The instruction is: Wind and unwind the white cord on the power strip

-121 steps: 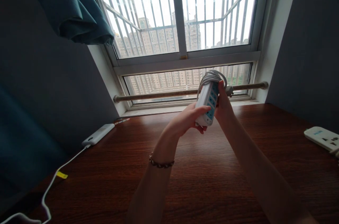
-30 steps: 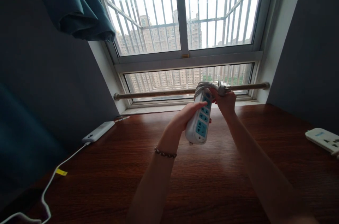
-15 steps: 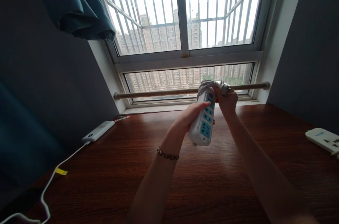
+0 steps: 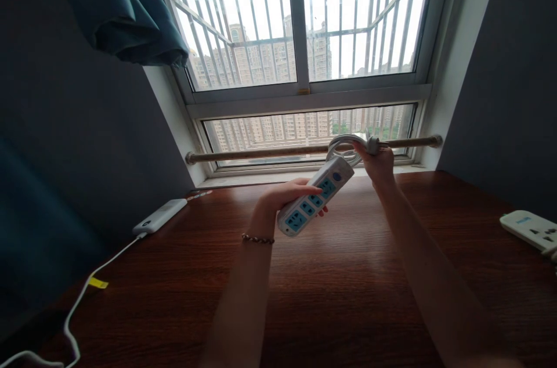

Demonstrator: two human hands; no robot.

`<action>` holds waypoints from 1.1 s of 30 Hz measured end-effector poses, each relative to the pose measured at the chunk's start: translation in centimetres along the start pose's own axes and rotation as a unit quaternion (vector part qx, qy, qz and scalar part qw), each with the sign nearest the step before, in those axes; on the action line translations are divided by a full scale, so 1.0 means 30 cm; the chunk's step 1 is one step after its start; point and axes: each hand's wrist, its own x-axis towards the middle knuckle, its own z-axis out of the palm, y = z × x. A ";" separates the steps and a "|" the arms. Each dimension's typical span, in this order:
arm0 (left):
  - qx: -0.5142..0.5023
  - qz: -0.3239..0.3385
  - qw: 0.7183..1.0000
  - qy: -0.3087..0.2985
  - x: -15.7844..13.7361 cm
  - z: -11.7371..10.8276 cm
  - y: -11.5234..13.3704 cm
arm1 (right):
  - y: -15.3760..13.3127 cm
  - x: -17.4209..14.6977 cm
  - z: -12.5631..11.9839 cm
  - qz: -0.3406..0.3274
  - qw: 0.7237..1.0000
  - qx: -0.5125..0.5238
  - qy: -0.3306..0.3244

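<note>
Above the wood-grained worktop, the power strip is held tilted in the left hand, while the right hand pinches the coiled cable beside its plug; holding the strip steady and guiding the loops loosely should best prevent tangling.

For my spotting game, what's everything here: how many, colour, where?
Power strip: 1, white, blue sockets, centre
Cord: 1, pale, looped, centre
Plug: 1, pale, near cord
Table: 1, brown, below
Other power strip: 1, white, right edge
Flat box: 1, white, left
Cable: 1, white, left
Tag: 1, yellow, by cable
Window: 1, grey frame, top
Bars: many, grey, outside
Buildings: several, beige, outside
Rod: 1, tan, before window
Curtain: 1, teal, top left
Cloth: 1, dark blue, left edge
Bracelet: 1, dark, lower middle
Left hand: 1, gripping power strip
Right hand: 1, gripping cord
</note>
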 end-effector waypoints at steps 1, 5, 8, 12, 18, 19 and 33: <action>0.007 -0.001 1.000 -0.017 -0.007 -0.028 -0.015 | -0.016 -0.008 0.006 -0.011 1.000 0.003 -0.011; 0.027 0.001 0.997 -0.070 -0.028 -0.112 -0.067 | -0.117 -0.066 0.025 -0.069 0.996 -0.005 -0.059; 0.046 -0.005 0.994 -0.101 -0.032 -0.127 -0.082 | -0.201 -0.128 0.032 -0.151 0.985 -0.044 -0.074; 0.077 0.002 0.991 -0.110 -0.027 -0.101 -0.067 | -0.264 -0.190 0.042 -0.240 0.964 -0.087 -0.076; 0.108 0.102 0.989 0.009 -0.037 -0.050 0.008 | -0.275 -0.207 0.046 -0.294 0.946 -0.137 -0.020; 0.107 0.136 0.984 0.044 -0.038 -0.035 0.028 | -0.278 -0.207 0.045 -0.295 0.946 -0.135 -0.018; -0.014 0.309 0.922 0.233 -0.085 0.116 0.158 | -0.418 -0.228 0.015 -0.086 0.980 0.047 -0.175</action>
